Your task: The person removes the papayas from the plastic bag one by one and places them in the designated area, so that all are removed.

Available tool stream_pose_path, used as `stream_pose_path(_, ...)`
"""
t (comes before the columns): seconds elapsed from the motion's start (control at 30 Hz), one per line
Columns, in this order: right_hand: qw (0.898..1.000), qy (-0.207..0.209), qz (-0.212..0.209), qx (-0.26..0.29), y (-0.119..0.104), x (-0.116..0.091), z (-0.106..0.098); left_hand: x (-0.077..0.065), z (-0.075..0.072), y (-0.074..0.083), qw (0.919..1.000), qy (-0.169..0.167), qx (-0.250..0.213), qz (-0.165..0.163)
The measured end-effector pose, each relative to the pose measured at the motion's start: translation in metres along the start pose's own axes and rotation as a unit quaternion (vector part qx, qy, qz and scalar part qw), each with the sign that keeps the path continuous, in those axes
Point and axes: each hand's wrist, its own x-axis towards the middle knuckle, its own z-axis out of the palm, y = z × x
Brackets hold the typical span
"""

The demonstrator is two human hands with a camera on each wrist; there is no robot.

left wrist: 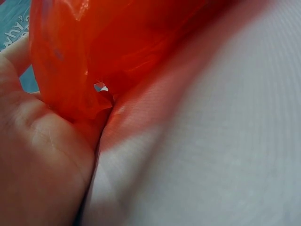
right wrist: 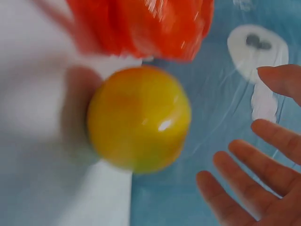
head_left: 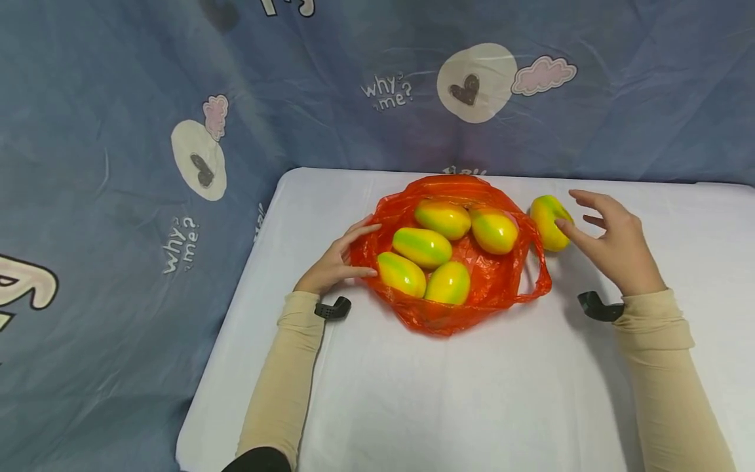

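Observation:
An orange-red plastic bag lies spread with its mouth up, several glossy yellow-green mangoes inside it. My left hand rests against the bag's left side, thumb and fingers spread and fairly straight; in the left wrist view its palm touches the plastic. Just beyond the bag's right edge sits a single mango, and my right hand is beside it with thumb and fingers apart. The right wrist view shows a gap between that mango and the spread fingers.
The bag's handle loop sticks out to the right, near the lone mango. White cloth covers the table. A blue printed curtain hangs along its back and left sides. Dark wrist mounts sit at both wrists.

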Motion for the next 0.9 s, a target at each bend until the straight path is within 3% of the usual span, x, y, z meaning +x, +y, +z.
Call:
stream_pose_path(0.17, 0.995, -0.005, -0.095, -0.023, -0.025, -0.001, 0.006, 0.001, -0.001, 0.000, 1.0000, 0.001, 0.007, 0.000)
stream_pose_path(0.37, 0.985, -0.060, -0.153, -0.054, -0.045, 0.000, 0.019, 0.003, -0.002, 0.000, 1.0000, -0.001, 0.008, 0.002)
stream_pose_path(0.7, 0.965, -0.154, -0.169, -0.126, -0.055, 0.008, 0.036, 0.003, 0.000, -0.001, 1.0000, 0.000, 0.004, 0.001)
stream_pose_path(0.9, 0.947, -0.162, -0.224, -0.166, -0.062, 0.019, 0.047, 0.001, -0.001, -0.001, 1.0000, -0.001, 0.000, 0.002)
